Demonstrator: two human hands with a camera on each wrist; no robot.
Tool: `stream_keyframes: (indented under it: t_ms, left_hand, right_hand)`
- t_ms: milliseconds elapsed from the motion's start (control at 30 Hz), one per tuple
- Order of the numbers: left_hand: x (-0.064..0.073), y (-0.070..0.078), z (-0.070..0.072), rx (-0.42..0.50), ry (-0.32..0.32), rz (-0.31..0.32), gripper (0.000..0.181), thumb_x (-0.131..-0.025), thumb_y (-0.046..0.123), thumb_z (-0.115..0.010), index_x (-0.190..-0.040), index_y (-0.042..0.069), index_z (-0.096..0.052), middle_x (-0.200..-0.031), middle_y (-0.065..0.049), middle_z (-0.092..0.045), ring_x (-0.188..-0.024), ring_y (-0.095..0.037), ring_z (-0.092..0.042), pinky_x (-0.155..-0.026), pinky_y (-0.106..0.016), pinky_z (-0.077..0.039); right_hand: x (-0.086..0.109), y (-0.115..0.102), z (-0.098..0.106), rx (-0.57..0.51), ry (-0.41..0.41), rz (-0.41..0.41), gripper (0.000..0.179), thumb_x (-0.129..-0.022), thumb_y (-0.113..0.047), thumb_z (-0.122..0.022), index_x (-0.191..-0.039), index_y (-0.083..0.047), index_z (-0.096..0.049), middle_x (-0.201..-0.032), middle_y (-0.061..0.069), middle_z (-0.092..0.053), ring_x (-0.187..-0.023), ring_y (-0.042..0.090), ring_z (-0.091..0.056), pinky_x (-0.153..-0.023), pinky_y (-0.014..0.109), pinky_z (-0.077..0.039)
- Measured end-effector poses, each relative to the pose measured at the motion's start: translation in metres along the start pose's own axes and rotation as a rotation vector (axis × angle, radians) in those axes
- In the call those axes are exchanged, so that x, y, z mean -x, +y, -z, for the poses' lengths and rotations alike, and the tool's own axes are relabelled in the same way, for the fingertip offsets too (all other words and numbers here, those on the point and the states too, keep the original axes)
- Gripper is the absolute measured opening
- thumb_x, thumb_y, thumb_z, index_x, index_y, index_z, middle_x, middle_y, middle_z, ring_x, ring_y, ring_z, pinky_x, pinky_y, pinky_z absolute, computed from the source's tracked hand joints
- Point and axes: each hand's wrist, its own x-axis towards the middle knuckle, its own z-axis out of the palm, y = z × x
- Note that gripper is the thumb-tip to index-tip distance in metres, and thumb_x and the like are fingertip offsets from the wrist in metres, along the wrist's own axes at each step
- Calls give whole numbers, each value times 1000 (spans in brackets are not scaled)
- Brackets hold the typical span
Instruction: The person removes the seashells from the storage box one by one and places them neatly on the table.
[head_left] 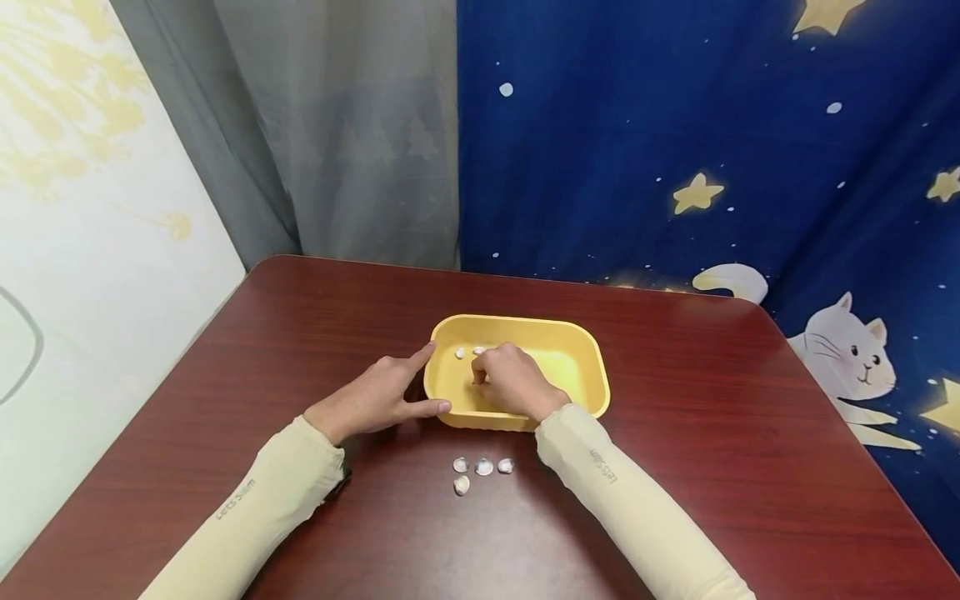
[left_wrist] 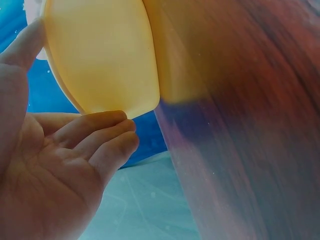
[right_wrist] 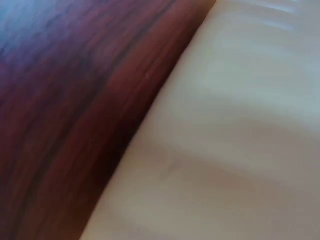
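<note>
A yellow plastic basin [head_left: 562, 332] sits on the table. My left hand [head_left: 372, 396] spreads round its left end, with the index finger and thumb touching the rim; in the left wrist view, the left hand's [left_wrist: 65, 165] other fingers lie against the basin's outer wall [left_wrist: 107, 55]. My right hand [head_left: 516, 382] reaches down inside the basin, fingers bent toward the floor. What lies between its fingertips is hidden. Beyond that hand, small white shells [head_left: 460, 353] lie in the basin. Several more shells [head_left: 483, 467] lie on the table in front, three in a row and one below.
The dark red wooden table [head_left: 675, 375] extends on all sides of the basin. Behind it hang a grey curtain [head_left: 360, 125] and a blue curtain [head_left: 585, 150] with stars. In the right wrist view, a blurred pale surface [right_wrist: 235, 150] fills the right side; the right hand is out of that view.
</note>
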Motion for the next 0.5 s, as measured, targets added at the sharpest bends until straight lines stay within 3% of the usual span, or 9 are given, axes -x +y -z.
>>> stream_keyframes:
  t_ms: [267, 500]
  left_hand:
    - [-1, -2, -1, -1, -19, 28, 101, -87, 61, -68, -158, 1, -27, -132, -24, -64, -108, -25, -67, -97, -44, -55]
    - [-2, -3, -1, 0, -23, 33, 101, -87, 62, -68, -158, 2, -27, -140, -24, -59, -116, -29, -66, -100, -45, -53]
  right_hand:
    - [15, 12, 18, -81, 56, 53, 12, -79, -14, -82, -68, -16, -77, -70, -4, -74, -62, 8, -56, -63, 22, -49]
    - [32, 21, 26, -181, 101, 50, 6, -82, -12, -82, -76, -13, -80, -74, -4, -76, -67, 2, -65, -62, 16, -49]
